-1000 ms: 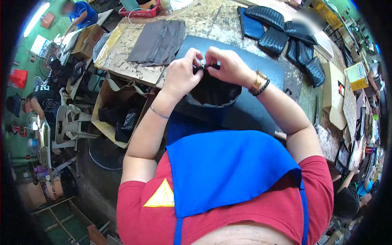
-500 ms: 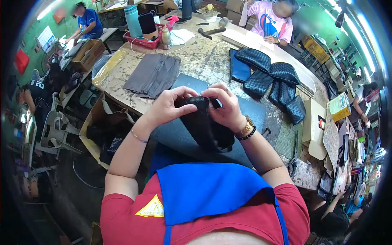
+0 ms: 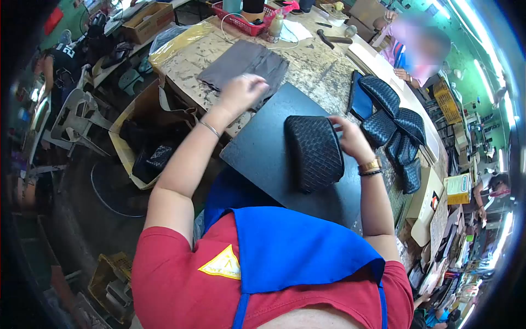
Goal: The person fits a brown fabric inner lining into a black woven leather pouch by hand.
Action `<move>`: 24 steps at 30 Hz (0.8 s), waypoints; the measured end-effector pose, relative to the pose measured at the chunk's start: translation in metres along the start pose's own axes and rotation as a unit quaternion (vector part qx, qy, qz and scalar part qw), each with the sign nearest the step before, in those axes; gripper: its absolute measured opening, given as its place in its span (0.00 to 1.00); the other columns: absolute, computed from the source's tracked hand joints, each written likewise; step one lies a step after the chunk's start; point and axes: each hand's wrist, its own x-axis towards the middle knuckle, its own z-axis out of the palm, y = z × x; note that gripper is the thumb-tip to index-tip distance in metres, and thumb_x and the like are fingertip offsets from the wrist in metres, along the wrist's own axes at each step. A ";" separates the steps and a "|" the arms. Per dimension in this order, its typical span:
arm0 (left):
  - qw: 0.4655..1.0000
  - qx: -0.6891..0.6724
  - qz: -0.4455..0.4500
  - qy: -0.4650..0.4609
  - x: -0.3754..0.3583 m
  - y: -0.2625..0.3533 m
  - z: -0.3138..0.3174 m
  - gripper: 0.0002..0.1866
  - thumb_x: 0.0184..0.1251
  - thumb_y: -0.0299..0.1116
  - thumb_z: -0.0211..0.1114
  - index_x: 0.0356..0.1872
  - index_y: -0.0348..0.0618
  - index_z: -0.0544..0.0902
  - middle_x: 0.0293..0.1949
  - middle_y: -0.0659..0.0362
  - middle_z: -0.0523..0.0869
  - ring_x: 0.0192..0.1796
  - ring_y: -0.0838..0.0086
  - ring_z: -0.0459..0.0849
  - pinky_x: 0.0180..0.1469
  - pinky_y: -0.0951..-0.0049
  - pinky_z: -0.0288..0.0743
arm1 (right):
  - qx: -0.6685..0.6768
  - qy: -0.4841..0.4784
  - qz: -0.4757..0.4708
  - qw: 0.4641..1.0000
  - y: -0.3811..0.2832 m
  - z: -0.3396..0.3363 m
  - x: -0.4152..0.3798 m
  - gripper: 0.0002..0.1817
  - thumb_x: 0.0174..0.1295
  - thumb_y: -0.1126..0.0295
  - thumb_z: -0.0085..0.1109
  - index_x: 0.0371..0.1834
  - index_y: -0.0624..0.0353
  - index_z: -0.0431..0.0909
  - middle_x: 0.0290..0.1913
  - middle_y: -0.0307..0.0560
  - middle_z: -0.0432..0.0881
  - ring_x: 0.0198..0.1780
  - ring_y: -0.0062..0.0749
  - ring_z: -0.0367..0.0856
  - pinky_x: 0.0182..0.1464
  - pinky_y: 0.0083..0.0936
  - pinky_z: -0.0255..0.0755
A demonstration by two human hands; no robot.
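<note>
A black woven-pattern pouch (image 3: 315, 153) lies on the dark board (image 3: 263, 142) in front of me. My right hand (image 3: 352, 140) is at the pouch's upper right edge, fingers apart. My left hand (image 3: 244, 93) hovers near the front edge of a stack of dark brown sheets (image 3: 246, 63), its fingers loosely curled and apart, holding nothing. Several similar black woven pouches (image 3: 379, 127) are piled to the right of the board, beside a flat blue-lined piece (image 3: 359, 98).
A hammer (image 3: 335, 39) lies towards the back, near a red basket (image 3: 241, 21) and a small bottle (image 3: 275, 28). A co-worker (image 3: 402, 52) sits across the table. An open carton (image 3: 125, 145) with dark items stands left, and an open box (image 3: 424, 205) lies right.
The pouch has gone from between both hands to lying on the board. My left hand has let go and moved to the brown sheets; my right hand has opened beside the pouch. The view has shifted.
</note>
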 end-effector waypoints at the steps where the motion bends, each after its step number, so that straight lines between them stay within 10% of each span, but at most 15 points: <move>1: 0.998 0.048 -0.027 0.029 0.006 -0.020 -0.011 0.15 0.68 0.45 0.64 0.45 0.45 0.87 0.46 0.50 0.88 0.50 0.55 0.86 0.54 0.60 0.79 | 0.007 0.023 0.017 1.000 -0.009 -0.012 0.005 0.23 0.55 0.76 0.65 0.57 0.60 0.78 0.48 0.52 0.86 0.47 0.37 0.87 0.52 0.32 0.79; 5: 0.991 0.120 -0.043 0.049 0.029 -0.073 -0.020 0.12 0.68 0.42 0.63 0.44 0.48 0.87 0.46 0.52 0.87 0.50 0.57 0.85 0.54 0.59 0.78 | 0.040 0.096 0.006 0.995 -0.052 -0.031 0.064 0.17 0.62 0.72 0.63 0.55 0.61 0.80 0.49 0.49 0.87 0.46 0.34 0.87 0.51 0.29 0.80; 9: 0.989 0.140 0.032 0.036 0.050 -0.091 -0.015 0.12 0.68 0.42 0.64 0.46 0.50 0.87 0.49 0.53 0.87 0.54 0.59 0.84 0.58 0.61 0.76 | 0.069 -0.071 -0.026 0.995 -0.087 0.009 0.141 0.21 0.63 0.63 0.66 0.57 0.60 0.80 0.47 0.48 0.88 0.46 0.31 0.87 0.47 0.29 0.81; 14: 0.975 0.218 0.038 0.008 0.060 -0.111 -0.013 0.15 0.67 0.41 0.64 0.52 0.53 0.86 0.61 0.54 0.82 0.66 0.60 0.76 0.68 0.57 0.68 | 0.149 -0.178 0.161 0.959 -0.105 0.062 0.211 0.26 0.65 0.61 0.67 0.64 0.58 0.75 0.46 0.41 0.86 0.44 0.22 0.84 0.39 0.23 0.81; 20: 0.981 0.181 0.072 -0.002 0.111 -0.113 0.013 0.17 0.68 0.31 0.58 0.56 0.48 0.83 0.62 0.50 0.81 0.67 0.57 0.76 0.69 0.60 0.68 | 0.315 -0.019 0.287 0.905 -0.049 0.093 0.257 0.27 0.62 0.65 0.69 0.63 0.59 0.75 0.45 0.41 0.85 0.39 0.24 0.85 0.33 0.24 0.82; 24: 0.970 0.237 0.038 -0.045 0.145 -0.132 0.036 0.25 0.69 0.29 0.49 0.68 0.55 0.74 0.72 0.56 0.70 0.76 0.59 0.63 0.74 0.38 0.54 | 0.352 0.039 0.291 0.889 -0.032 0.110 0.282 0.27 0.61 0.66 0.70 0.62 0.60 0.76 0.44 0.43 0.86 0.37 0.26 0.86 0.31 0.24 0.82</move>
